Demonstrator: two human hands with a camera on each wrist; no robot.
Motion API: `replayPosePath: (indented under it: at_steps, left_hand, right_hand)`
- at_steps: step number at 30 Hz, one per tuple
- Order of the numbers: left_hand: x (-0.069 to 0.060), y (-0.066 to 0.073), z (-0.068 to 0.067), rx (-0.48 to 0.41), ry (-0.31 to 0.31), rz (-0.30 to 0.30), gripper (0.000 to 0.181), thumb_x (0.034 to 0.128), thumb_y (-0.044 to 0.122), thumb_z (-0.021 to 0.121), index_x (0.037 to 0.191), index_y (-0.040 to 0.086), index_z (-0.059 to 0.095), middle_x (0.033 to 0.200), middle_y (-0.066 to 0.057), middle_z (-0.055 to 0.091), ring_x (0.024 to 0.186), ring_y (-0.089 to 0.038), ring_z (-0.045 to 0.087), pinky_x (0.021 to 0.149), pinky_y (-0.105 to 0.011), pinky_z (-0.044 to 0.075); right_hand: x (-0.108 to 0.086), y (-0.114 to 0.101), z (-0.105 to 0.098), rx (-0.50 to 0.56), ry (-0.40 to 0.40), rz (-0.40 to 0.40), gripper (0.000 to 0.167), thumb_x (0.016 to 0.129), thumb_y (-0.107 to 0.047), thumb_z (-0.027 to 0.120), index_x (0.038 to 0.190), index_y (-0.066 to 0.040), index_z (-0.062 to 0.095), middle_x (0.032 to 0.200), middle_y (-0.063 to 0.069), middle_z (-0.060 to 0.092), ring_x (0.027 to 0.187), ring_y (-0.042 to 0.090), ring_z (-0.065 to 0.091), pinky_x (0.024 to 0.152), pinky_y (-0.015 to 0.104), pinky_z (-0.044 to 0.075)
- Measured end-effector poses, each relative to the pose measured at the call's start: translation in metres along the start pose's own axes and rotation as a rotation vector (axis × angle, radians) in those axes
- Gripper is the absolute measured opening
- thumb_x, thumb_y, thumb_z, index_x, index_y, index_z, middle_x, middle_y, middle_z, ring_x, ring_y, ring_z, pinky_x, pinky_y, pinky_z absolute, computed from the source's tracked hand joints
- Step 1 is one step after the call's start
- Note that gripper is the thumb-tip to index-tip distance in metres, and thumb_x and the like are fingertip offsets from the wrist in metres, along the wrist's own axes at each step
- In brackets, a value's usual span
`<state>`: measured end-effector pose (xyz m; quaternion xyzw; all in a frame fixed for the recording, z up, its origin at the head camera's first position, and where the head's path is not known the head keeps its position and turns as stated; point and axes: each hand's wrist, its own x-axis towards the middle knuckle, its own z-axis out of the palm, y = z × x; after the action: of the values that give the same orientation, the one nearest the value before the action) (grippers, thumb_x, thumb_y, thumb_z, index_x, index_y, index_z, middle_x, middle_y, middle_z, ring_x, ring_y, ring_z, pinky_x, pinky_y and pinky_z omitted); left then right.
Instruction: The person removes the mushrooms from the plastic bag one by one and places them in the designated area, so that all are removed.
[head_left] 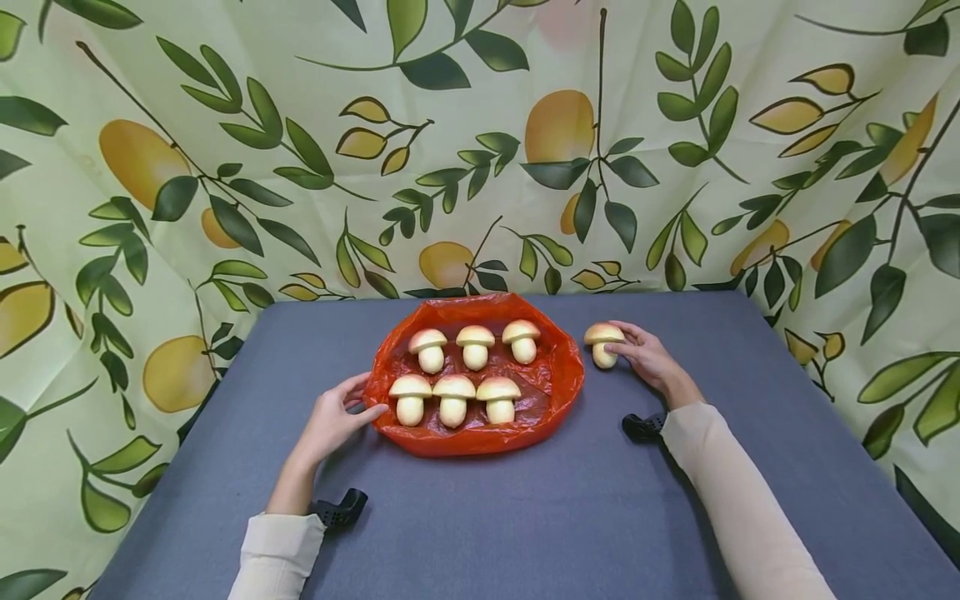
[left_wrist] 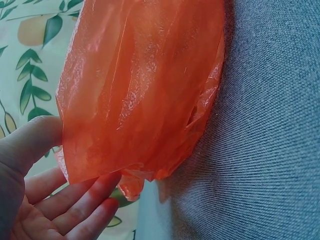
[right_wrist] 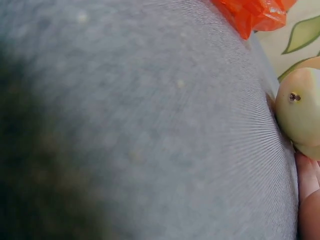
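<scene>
Right grip (head_left: 649, 357) pinches a mushroom (head_left: 603, 335), red bag (head_left: 457, 446) just to its left, and that bag might sag inward if left grip (head_left: 335, 421), lightly pinching it, slips!

Grey-blue ribbed fabric (right_wrist: 165, 115) fills most of the view, darkly blurred at eight o'clock. At one o'clock, crinkled red-orange plastic (right_wrist: 260, 15); at two, cream cloth printed with green leaves (right_wrist: 304, 36). A smooth, rounded, cream-coloured object (right_wrist: 301, 117), dark-spotted, sits at three, fingers of the right hand (right_wrist: 309, 205) at four.
</scene>
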<state>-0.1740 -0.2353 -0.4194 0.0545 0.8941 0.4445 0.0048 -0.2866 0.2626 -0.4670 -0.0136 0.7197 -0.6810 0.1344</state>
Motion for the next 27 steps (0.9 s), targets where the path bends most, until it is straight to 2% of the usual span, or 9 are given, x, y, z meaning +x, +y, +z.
replayPosePath:
  at_steps: [2,6,11,15,22,27]
  left_hand:
    - [0.000,0.000,0.000,0.001,-0.006,0.001,0.062,0.0864,0.014,0.072,0.139,-0.006,0.046,0.129,-0.029,0.060,0.118,-0.041,0.060,0.101,-0.049,0.050]
    - [0.001,-0.001,0.001,-0.003,-0.006,-0.004,0.062,0.0864,0.015,0.072,0.139,-0.005,0.046,0.129,-0.029,0.060,0.118,-0.041,0.060,0.102,-0.049,0.050]
    - [0.001,-0.002,0.000,-0.010,0.002,-0.008,0.061,0.0858,0.012,0.072,0.138,-0.006,0.046,0.128,-0.028,0.060,0.117,-0.040,0.061,0.102,-0.049,0.050]
    - [0.000,-0.002,-0.001,-0.016,-0.001,-0.006,0.061,0.0862,0.012,0.072,0.138,-0.006,0.046,0.128,-0.029,0.060,0.117,-0.041,0.061,0.101,-0.049,0.050]
    - [-0.001,-0.001,-0.002,-0.016,-0.003,0.007,0.061,0.0868,0.015,0.072,0.138,-0.005,0.046,0.129,-0.029,0.060,0.118,-0.041,0.060,0.101,-0.050,0.051]
    - [-0.001,-0.002,-0.003,-0.015,0.000,0.012,0.061,0.0863,0.015,0.072,0.138,-0.006,0.047,0.128,-0.029,0.060,0.118,-0.040,0.060,0.101,-0.050,0.051]
  right_hand:
    - [0.000,0.000,-0.001,0.023,0.008,-0.008,0.076,0.091,-0.011,0.066,0.151,0.002,0.021,0.102,-0.029,0.057,0.098,-0.013,0.054,0.088,0.003,0.042]
    - [-0.001,-0.002,-0.001,0.044,0.013,-0.025,0.077,0.091,-0.010,0.065,0.151,0.004,0.018,0.100,-0.031,0.058,0.095,-0.013,0.056,0.083,0.000,0.043]
    - [-0.002,-0.005,0.001,0.067,0.020,-0.051,0.077,0.091,-0.010,0.065,0.151,0.005,0.019,0.100,-0.031,0.059,0.096,-0.014,0.056,0.084,0.000,0.044]
    - [-0.004,-0.008,0.002,0.105,0.037,-0.079,0.072,0.089,-0.006,0.067,0.149,0.005,0.026,0.102,-0.029,0.060,0.096,-0.013,0.057,0.084,0.000,0.045]
    - [-0.012,-0.013,0.001,0.223,0.021,-0.204,0.054,0.090,0.005,0.061,0.140,0.004,0.040,0.108,-0.021,0.066,0.105,-0.010,0.060,0.088,0.003,0.048]
    - [-0.015,-0.019,0.001,0.222,0.048,-0.251,0.050,0.089,0.004,0.062,0.136,0.003,0.043,0.108,-0.021,0.066,0.107,-0.008,0.061,0.088,0.003,0.048]
